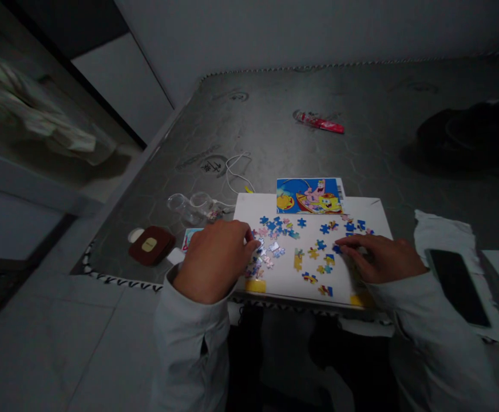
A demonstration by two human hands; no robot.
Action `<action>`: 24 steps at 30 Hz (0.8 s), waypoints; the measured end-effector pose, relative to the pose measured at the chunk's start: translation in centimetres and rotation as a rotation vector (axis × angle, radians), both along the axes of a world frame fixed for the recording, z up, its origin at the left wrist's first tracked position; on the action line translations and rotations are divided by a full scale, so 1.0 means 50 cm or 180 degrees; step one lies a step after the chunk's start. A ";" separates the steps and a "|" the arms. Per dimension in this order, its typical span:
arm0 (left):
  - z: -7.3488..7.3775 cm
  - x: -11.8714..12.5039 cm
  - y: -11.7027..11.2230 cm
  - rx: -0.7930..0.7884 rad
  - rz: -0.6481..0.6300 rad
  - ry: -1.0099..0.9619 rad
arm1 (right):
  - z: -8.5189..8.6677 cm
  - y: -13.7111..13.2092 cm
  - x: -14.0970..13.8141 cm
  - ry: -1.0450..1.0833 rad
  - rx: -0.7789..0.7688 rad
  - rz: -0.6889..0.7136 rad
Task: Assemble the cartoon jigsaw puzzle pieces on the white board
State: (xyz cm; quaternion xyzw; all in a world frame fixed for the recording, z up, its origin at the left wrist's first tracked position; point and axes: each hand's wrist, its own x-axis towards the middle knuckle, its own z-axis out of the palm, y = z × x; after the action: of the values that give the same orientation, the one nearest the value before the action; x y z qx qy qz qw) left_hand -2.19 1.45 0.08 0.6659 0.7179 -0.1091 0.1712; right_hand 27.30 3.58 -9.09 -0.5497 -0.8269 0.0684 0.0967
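Note:
A white board [361,209] lies on a grey mattress, with several small jigsaw pieces [313,252] scattered over it. At its far edge leans a colourful cartoon reference picture [309,195]. My left hand [217,257] rests on the board's left side, fingers curled and pinched at a cluster of pieces [270,249]. Further right, my right hand [378,257] lies low on the board, fingertips pressed on a blue piece [337,249]. Both arms wear light grey sleeves.
A black phone [458,286] lies on white paper at the right. Left of the board are a dark red case [150,245], a clear plastic bag [191,207] and a white cable [234,171]. A red wrapper [318,121] lies farther back; a dark bundle [472,134] sits far right.

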 end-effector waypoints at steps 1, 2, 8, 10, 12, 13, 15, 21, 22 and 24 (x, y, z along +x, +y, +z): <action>-0.001 0.000 0.000 0.0006 0.0006 -0.0002 | 0.000 -0.001 -0.002 0.0006 -0.0018 -0.0026; -0.002 0.000 0.000 0.0016 0.0016 0.0001 | -0.001 -0.001 -0.005 0.0018 -0.0040 -0.0055; -0.010 -0.001 0.000 0.0027 -0.0030 -0.0009 | -0.001 -0.001 -0.012 0.0172 -0.0216 -0.0203; -0.012 -0.001 0.000 0.0012 -0.0031 -0.0006 | 0.001 -0.001 -0.012 0.0199 -0.0176 -0.0180; -0.012 -0.001 0.000 -0.0011 -0.0037 -0.0028 | 0.002 0.000 -0.011 0.0215 -0.0117 -0.0113; -0.011 -0.001 0.000 -0.0028 -0.0044 -0.0038 | 0.002 0.002 -0.010 0.0199 -0.0104 -0.0066; -0.010 0.003 0.000 -0.0031 -0.0083 -0.0040 | -0.002 0.007 -0.005 0.0156 -0.0167 0.0048; -0.017 0.031 0.008 -0.0072 -0.0297 -0.0273 | -0.021 0.024 0.010 0.0057 -0.0550 0.0370; -0.020 0.036 0.008 -0.0080 -0.0356 -0.0315 | -0.023 0.024 0.011 0.0071 -0.0559 0.0374; -0.028 0.046 0.007 -0.0060 -0.0497 -0.0368 | -0.023 0.025 0.012 0.0114 -0.0583 0.0384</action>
State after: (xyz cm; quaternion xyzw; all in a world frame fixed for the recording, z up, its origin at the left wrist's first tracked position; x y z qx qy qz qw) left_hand 0.11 1.80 -1.30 0.7233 0.6517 -0.0902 0.2096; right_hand 27.91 4.80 -10.23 -0.5042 -0.8469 0.1592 0.0564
